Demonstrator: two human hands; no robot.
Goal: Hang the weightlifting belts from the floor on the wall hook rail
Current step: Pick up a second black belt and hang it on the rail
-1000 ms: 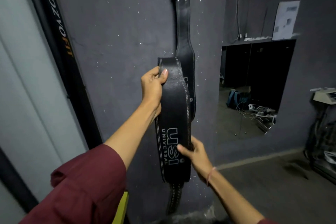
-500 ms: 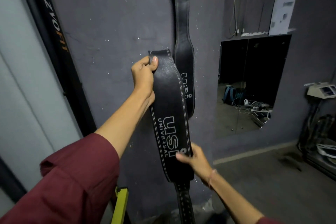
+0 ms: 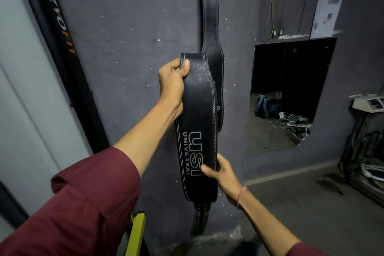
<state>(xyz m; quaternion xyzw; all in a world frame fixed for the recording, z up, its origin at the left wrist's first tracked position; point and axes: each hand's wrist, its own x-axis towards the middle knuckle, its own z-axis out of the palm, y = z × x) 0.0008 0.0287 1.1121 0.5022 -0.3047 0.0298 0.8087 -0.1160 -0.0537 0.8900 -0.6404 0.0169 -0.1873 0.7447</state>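
Observation:
A black leather weightlifting belt (image 3: 197,110) with white "USI UNIVERSAL" lettering hangs bent over in front of the grey wall. My left hand (image 3: 172,78) grips its folded upper edge, thumb on the front. My right hand (image 3: 223,172) holds the belt's lower right edge beside the lettering. Its narrow studded tail (image 3: 200,219) dangles below. Behind it a second black belt (image 3: 212,18) hangs flat on the wall from above the frame; the hook rail itself is out of view.
A dark grey wall (image 3: 128,27) stands straight ahead. A black upright with orange lettering (image 3: 62,33) leans at the left. A yellow bar (image 3: 136,233) rises at the bottom. A mirror panel (image 3: 291,93) and cluttered equipment (image 3: 365,151) lie to the right.
The view has tilted down, so the hook rail has left the top of the frame. Both hands keep their hold on the belt, which sits nearly where it was.

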